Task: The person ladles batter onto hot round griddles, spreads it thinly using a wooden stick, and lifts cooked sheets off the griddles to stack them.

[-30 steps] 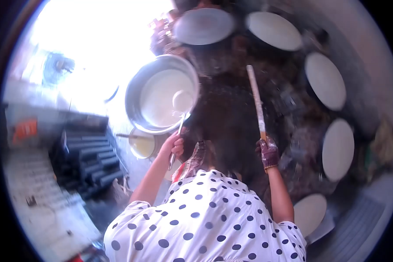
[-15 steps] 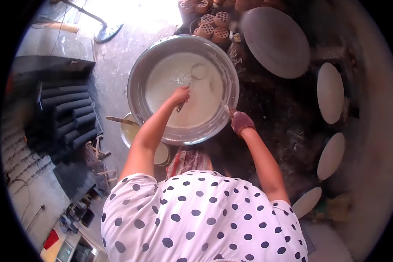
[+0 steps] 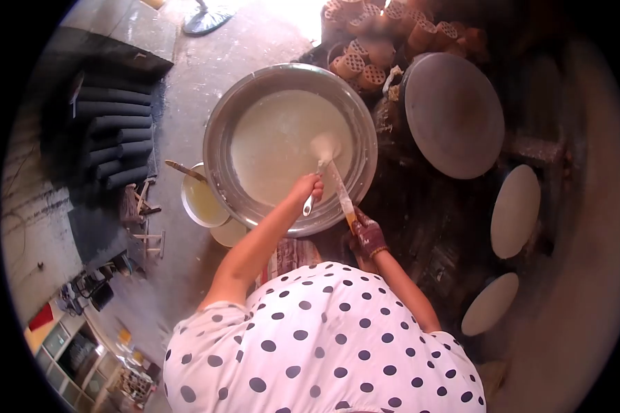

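A large metal basin [image 3: 217,148] in front of me holds pale, creamy batter [image 3: 275,138]. My left hand [image 3: 308,187] is wrapped round the handle of a ladle [image 3: 326,146], whose bowl is in the right part of the basin. In a dark, stained glove, my right hand [image 3: 368,234] grips a long flat spatula [image 3: 340,189] by its yellowish end. The spatula's far tip meets or overlaps the ladle's bowl; contact cannot be told for certain.
A bowl of yellow liquid [image 3: 203,199] with a brush handle [image 3: 186,171] across it stands left of the basin. Round griddles [image 3: 455,115] curve along the right. Perforated clay cylinders [image 3: 372,77] lie beyond the basin, dark cylinders [image 3: 120,127] at the left.
The view has shifted toward the basin. My right hand has brought the spatula from over the dark area at the right to the basin, beside the ladle. My left hand still holds the ladle.
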The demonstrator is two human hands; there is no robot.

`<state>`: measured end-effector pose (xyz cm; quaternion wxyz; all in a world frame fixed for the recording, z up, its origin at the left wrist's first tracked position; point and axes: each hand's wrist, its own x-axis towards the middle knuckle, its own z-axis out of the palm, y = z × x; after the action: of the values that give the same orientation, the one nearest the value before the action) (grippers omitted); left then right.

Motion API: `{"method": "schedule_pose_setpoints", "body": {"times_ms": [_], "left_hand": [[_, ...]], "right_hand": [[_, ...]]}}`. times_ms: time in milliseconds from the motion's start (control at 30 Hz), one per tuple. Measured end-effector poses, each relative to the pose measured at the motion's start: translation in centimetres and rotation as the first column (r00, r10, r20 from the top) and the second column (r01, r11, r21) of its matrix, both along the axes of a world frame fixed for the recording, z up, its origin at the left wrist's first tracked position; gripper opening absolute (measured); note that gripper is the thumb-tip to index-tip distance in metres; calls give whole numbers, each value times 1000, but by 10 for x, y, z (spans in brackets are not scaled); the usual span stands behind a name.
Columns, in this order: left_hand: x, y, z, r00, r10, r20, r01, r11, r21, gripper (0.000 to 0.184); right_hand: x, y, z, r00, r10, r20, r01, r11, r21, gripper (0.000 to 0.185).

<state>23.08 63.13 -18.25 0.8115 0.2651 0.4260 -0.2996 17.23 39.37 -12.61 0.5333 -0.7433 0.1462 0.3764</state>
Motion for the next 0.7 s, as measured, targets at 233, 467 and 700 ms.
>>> {"method": "schedule_pose_setpoints", "body": {"times_ms": [233, 467, 700], "left_hand": [[-32, -26, 231, 905, 175, 387, -306, 901, 309, 40], [-77, -28, 377, 827, -1, 562, -412, 679, 607, 38], [-67, 19, 301, 861, 363, 358, -407, 912, 54, 33]], "right_hand": [[66, -44, 104, 878, 311, 364, -404, 889, 216, 43], [148, -83, 249, 792, 431, 432, -538, 828, 159, 34], [147, -60, 176, 86, 519, 851, -374, 808, -455, 33]]}}
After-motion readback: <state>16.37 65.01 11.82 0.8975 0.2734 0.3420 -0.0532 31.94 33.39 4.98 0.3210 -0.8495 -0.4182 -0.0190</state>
